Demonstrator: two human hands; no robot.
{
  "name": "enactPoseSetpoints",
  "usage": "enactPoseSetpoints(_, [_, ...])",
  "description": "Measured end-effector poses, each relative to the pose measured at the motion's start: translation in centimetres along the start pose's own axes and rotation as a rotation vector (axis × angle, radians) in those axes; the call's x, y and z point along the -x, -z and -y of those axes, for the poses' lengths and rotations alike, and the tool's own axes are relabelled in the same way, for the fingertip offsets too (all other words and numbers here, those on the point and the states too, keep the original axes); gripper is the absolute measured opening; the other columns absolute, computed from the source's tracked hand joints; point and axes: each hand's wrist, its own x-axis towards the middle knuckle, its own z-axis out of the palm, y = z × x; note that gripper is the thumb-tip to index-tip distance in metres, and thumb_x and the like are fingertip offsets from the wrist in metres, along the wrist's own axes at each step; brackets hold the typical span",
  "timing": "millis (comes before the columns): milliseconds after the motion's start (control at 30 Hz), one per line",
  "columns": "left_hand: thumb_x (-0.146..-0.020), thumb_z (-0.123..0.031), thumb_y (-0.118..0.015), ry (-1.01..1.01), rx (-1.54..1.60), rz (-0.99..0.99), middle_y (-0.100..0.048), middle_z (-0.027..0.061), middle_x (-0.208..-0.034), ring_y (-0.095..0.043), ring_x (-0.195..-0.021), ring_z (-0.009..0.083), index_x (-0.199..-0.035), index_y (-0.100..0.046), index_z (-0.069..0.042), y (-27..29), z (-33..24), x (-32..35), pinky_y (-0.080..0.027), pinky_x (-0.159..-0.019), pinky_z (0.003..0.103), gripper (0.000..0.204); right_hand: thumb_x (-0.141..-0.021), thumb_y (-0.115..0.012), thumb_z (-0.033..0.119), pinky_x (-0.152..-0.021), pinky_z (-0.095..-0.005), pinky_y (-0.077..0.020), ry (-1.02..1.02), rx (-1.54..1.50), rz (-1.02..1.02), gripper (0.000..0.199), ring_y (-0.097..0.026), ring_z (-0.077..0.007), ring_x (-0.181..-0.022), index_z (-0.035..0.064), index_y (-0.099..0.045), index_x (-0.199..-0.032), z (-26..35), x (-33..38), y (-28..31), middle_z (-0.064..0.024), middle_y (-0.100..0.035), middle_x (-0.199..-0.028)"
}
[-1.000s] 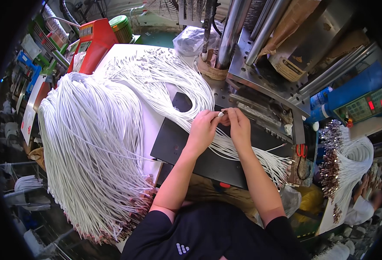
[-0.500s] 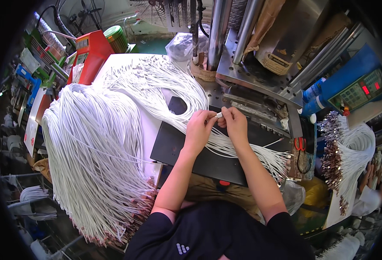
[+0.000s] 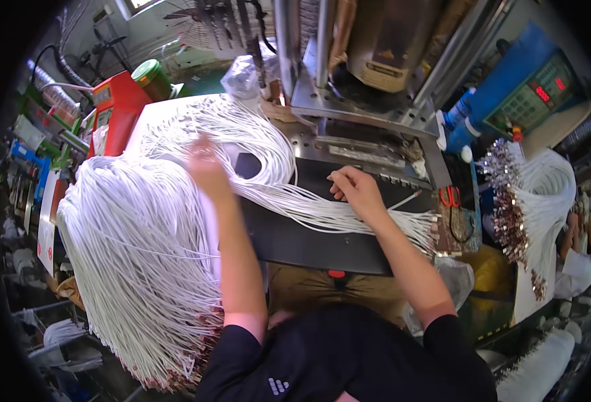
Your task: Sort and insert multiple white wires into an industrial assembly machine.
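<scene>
My left hand, smeared by motion, is over the looped white cables on the white tabletop; its fingers cannot be made out. My right hand hovers above the black plate with its fingers curled in; whatever may be inside them is hidden. Under and beside it, a bunch of white cables runs across the plate, with metal-tipped ends toward the right. Those cables curve back into a wide loop at the far left. A large heap of white cables hangs over the table's left side, brownish connectors at its lower ends.
A metal press with upright columns stands behind the plate. Right of it are a blue control box and red-handled scissors. More white cables hang at the right, near another person. A red machine stands far left.
My hands were together at a small white connector; the left has swung away to the left over the cables. My right hand stays above the plate. The whole view has shifted somewhat.
</scene>
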Motion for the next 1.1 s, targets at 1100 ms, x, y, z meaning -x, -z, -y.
enactPoseSetpoints(1100, [-0.089, -0.013, -0.066, -0.426, 0.104, 0.583, -0.065, 0.0135, -0.11, -0.059, -0.107, 0.0362, -0.111, -0.064, -0.005, -14.2, -5.0, 12.9, -0.048, -0.093, 0.045, 0.024, -0.102, -0.055, 0.022, -0.088, -0.044, -0.0534, 0.043, -1.33, -0.418, 0.023, -0.065, -0.0282, -0.1, 0.0132, -0.062, -0.122, -2.7, -18.1, 4.2, -0.0063, -0.068, -0.113])
